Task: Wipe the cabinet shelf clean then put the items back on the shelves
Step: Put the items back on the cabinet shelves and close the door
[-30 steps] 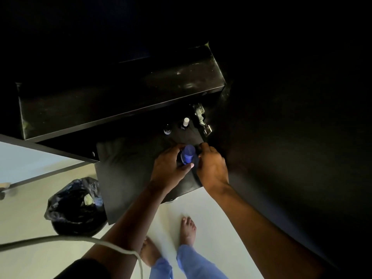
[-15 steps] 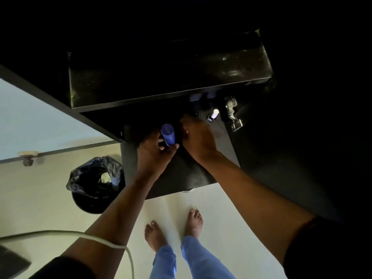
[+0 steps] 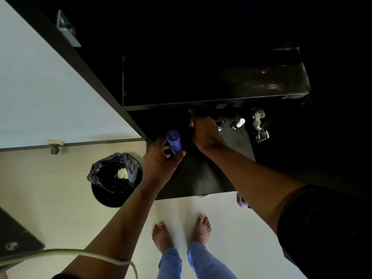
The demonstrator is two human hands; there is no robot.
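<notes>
The left hand (image 3: 161, 160) grips a blue cylindrical bottle (image 3: 173, 141), fingers and thumb curled round its lower part so that the flat top end points up and away from the palm. It holds the bottle just above the front left part of the lower shelf (image 3: 201, 174), a dark board of the black cabinet (image 3: 112, 83). The right hand (image 3: 203, 130) reaches farther in, just beside the bottle, with its back turned to the camera; its fingertips go into the shadow under the front edge of the upper shelf (image 3: 221, 85), and whether they hold anything cannot be told. To the right of that hand, on the lower shelf, stand two small bottles: a dark one (image 3: 220, 124) close to the hand and one with a white cap (image 3: 238, 124) a little farther right. Beyond them a metal door hinge (image 3: 259, 125) is fixed to the cabinet's right side. The upper shelf shows pale smears near its right end. On the pale floor (image 3: 60, 188) to the left of the left forearm stands a round bin lined with a black bag (image 3: 114, 178), with a scrap of light paper in it. Below the arms two bare feet (image 3: 181, 234) and blue trouser legs show, and a pale cord (image 3: 80, 253) curves across the lower left corner.
</notes>
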